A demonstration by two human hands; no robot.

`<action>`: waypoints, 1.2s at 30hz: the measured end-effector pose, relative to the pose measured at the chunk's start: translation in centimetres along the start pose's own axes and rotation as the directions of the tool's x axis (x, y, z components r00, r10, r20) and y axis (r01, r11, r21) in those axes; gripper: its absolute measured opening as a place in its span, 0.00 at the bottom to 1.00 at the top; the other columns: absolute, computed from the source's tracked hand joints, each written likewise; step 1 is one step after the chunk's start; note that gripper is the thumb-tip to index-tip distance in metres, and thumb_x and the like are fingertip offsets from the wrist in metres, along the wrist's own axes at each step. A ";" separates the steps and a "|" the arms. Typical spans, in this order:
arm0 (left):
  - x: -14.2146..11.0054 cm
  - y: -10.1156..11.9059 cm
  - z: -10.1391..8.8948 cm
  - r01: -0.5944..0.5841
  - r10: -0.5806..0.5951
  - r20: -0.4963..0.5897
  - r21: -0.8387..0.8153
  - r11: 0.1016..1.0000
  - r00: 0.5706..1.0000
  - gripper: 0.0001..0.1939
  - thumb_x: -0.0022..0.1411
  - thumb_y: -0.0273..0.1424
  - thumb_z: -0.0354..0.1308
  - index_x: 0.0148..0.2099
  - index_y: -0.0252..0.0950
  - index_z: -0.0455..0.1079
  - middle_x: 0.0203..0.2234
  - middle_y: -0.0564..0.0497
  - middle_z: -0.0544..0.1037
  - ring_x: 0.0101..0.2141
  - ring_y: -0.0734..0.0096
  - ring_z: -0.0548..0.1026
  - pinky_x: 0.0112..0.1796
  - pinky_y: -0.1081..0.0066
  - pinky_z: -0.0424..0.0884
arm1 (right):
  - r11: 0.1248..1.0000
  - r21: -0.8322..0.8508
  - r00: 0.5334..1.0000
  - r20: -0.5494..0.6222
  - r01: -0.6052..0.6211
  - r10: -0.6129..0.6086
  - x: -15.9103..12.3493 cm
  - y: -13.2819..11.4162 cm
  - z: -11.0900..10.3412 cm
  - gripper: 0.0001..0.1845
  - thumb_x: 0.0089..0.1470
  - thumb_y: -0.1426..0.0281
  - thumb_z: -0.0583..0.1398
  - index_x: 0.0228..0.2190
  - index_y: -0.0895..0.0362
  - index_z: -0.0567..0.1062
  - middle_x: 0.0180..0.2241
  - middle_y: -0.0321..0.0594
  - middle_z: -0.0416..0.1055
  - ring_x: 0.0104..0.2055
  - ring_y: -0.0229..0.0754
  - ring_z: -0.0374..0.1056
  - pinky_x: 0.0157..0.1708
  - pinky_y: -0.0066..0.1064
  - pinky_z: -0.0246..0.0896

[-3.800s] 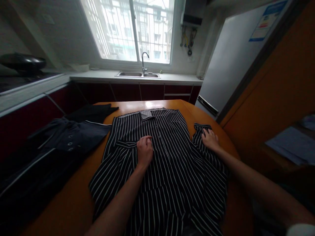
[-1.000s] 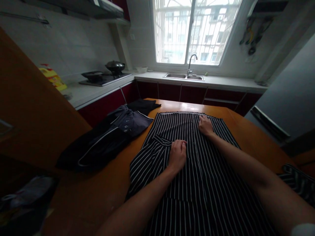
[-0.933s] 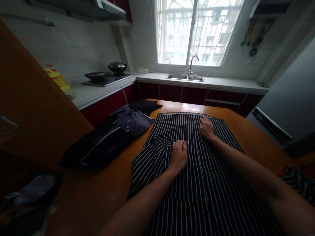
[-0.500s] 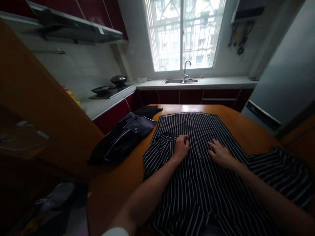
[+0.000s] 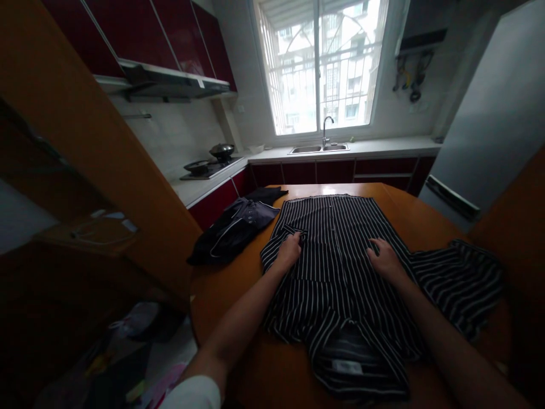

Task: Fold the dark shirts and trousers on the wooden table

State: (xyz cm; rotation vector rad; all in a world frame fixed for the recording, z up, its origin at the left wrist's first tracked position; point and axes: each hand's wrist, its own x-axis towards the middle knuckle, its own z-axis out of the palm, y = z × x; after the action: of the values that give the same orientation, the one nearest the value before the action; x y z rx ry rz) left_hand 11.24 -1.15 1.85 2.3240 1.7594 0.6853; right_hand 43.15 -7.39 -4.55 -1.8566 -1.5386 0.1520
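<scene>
A black shirt with white stripes [image 5: 340, 267] lies spread on a round orange wooden table [image 5: 426, 221]. My left hand [image 5: 290, 250] rests on the folded-in left sleeve, fingers curled and pressed onto the cloth. My right hand [image 5: 384, 258] lies flat on the right half of the shirt, fingers stretched out. The shirt's right sleeve [image 5: 460, 284] trails off over the table to the right. Near the table's front edge the hem is turned up and a white label [image 5: 346, 366] shows.
A dark navy garment with white piping [image 5: 232, 230] lies heaped at the table's left edge. Behind stand a counter with a sink [image 5: 319, 149], a stove with pans [image 5: 210, 162], a window and a grey fridge [image 5: 489, 130]. An orange cabinet side [image 5: 85, 142] rises on the left.
My left hand slid left onto the folded sleeve. My right hand came back from the shirt's far edge to its right half. The view pulled back and the near hem now shows.
</scene>
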 end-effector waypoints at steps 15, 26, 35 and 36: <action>-13.6 -16.4 -11.8 0.467 -0.458 -0.658 -0.178 0.866 0.598 0.26 0.55 0.22 0.56 0.57 0.28 0.67 0.48 0.37 0.73 0.57 0.48 0.69 0.59 0.49 0.64 | 0.991 0.118 0.996 -0.064 0.064 -0.057 0.1 0.2 -0.2 0.21 0.57 0.68 0.56 0.48 0.65 0.78 0.51 0.59 0.74 0.57 0.57 0.68 0.61 0.49 0.60; -22.0 -3.6 -6.5 -0.392 0.423 0.187 -0.181 0.902 0.887 0.20 0.62 0.28 0.66 0.56 0.45 0.74 0.50 0.48 0.76 0.51 0.62 0.74 0.53 0.59 0.72 | 0.936 0.295 0.976 0.047 0.191 -0.214 -2.9 -2.9 -4.9 0.15 0.58 0.73 0.55 0.42 0.58 0.80 0.45 0.48 0.77 0.48 0.49 0.73 0.54 0.46 0.67; -21.6 -8.1 -8.2 -0.409 0.409 0.076 -0.013 0.912 0.909 0.11 0.70 0.32 0.57 0.50 0.41 0.77 0.41 0.48 0.79 0.42 0.62 0.78 0.45 0.61 0.77 | 0.898 0.299 0.919 0.126 0.324 -0.373 -18.6 -0.2 -12.1 0.13 0.62 0.73 0.56 0.43 0.49 0.79 0.44 0.43 0.74 0.48 0.47 0.70 0.48 0.42 0.69; -21.7 -7.4 -8.2 -0.421 0.420 0.076 -0.008 0.907 0.904 0.13 0.69 0.32 0.58 0.54 0.41 0.76 0.45 0.46 0.78 0.46 0.60 0.77 0.48 0.59 0.76 | 0.900 0.277 0.910 0.146 0.338 -0.387 -20.0 0.0 -12.3 0.16 0.62 0.75 0.56 0.46 0.49 0.78 0.46 0.43 0.73 0.50 0.48 0.69 0.49 0.43 0.69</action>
State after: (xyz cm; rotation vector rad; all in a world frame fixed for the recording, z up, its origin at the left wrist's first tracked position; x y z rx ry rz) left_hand -3.40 -20.60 0.44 2.7258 1.2346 0.6330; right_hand 43.74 -30.77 -2.23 -1.3643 -1.8838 0.3449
